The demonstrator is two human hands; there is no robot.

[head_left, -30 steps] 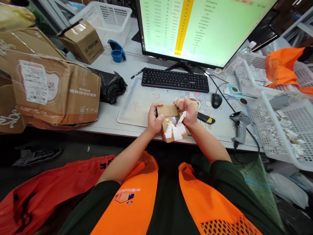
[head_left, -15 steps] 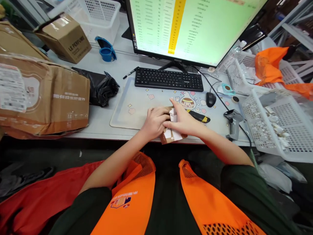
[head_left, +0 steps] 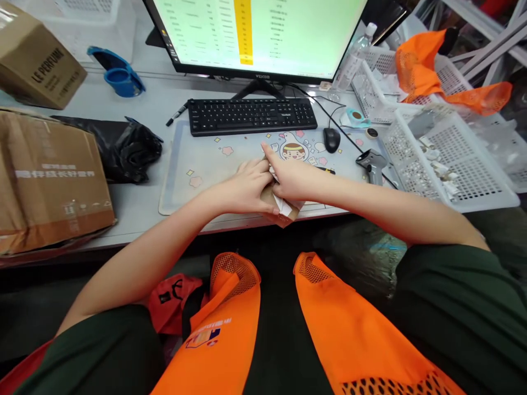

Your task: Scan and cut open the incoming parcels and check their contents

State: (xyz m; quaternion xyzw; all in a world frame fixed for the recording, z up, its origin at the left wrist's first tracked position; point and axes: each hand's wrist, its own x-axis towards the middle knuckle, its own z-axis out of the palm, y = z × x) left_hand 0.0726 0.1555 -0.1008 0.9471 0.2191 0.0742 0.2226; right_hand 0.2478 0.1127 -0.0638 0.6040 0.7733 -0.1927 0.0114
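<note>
A small brown cardboard box [head_left: 285,218] with torn white paper on its top sits at the desk's front edge, mostly covered by my hands. My left hand [head_left: 251,189] is wrapped around its left side, the thumb low on the near end. From the right, my right hand [head_left: 290,175] is closed on the box's top, thumb bent at the white paper and index finger pointing away. Its fingertips are partly hidden. Just behind my right wrist shows part of a black and yellow box cutter [head_left: 328,170], lying on the desk mat [head_left: 181,189].
A keyboard [head_left: 252,116], a mouse [head_left: 331,140] and a monitor [head_left: 263,33] stand beyond my hands. To the right are a barcode scanner [head_left: 373,164] and a white basket [head_left: 473,164]. On the left lie a large carton [head_left: 57,181] and a black plastic bag [head_left: 123,148].
My view has shifted, so the desk things appear further left and higher. My right hand has turned more over the box, its thumb now bent in. My left thumb shows along the near end.
</note>
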